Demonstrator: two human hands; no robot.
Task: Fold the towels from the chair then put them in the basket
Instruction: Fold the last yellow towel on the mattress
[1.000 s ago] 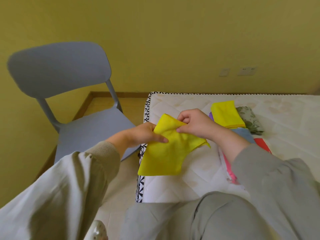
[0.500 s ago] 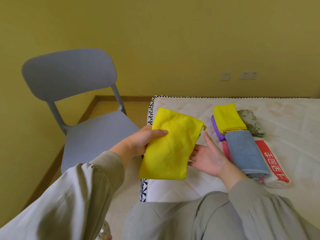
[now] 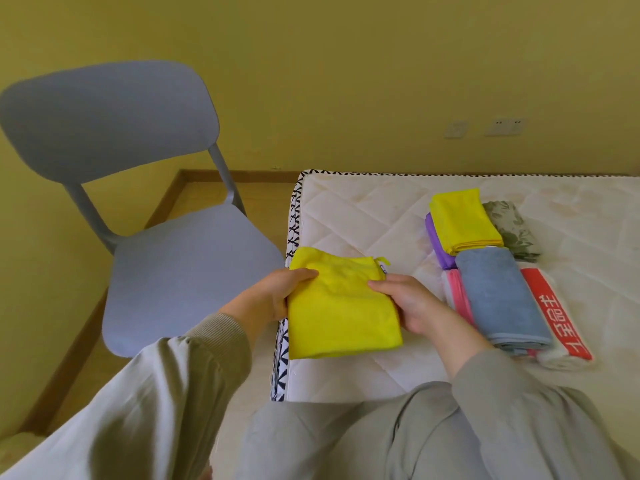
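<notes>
A folded yellow towel (image 3: 341, 311) is held just above the near left corner of the white quilted mattress (image 3: 360, 216). My left hand (image 3: 277, 296) grips its left edge, thumb on top. My right hand (image 3: 405, 303) grips its right edge, thumb over the cloth. To the right lie folded towels: a yellow one (image 3: 462, 220) on a purple one (image 3: 438, 247), a blue one (image 3: 498, 299) on a pink one (image 3: 459, 296), a red and white one (image 3: 554, 317) and a leafy patterned one (image 3: 512, 226). The grey chair (image 3: 180, 271) on the left has a bare seat. No basket is in view.
A yellow wall runs behind, with sockets (image 3: 504, 126) at the right. A wooden skirting (image 3: 239, 175) edges the floor by the chair. My grey-trousered legs (image 3: 381, 441) fill the bottom of the view.
The towel has gone from partly folded to a flat folded rectangle. My right hand moved from open under it to gripping its right edge, and the towel came lower.
</notes>
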